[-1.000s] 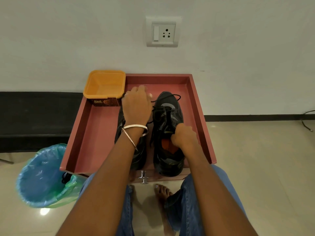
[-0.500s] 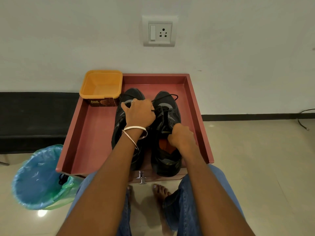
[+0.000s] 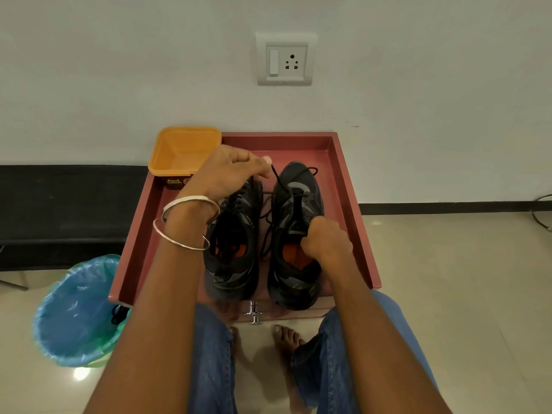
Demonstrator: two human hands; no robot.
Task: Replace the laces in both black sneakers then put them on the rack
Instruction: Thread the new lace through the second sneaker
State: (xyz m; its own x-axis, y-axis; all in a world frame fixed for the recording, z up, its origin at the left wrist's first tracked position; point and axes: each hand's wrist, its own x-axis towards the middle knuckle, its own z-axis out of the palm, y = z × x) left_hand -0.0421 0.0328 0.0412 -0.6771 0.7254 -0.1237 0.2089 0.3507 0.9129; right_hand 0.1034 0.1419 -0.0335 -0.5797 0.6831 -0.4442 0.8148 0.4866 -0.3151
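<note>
Showing the head view: 2 black sneakers stand side by side in the red tray, toes toward the wall. The left hand pinches a thin black lace drawn taut above the right sneaker; the right hand grips that shoe's tongue. Limp and light, the lace is probably best held near its stiff tip. Beside it, the left sneaker shows an orange insole.
</note>
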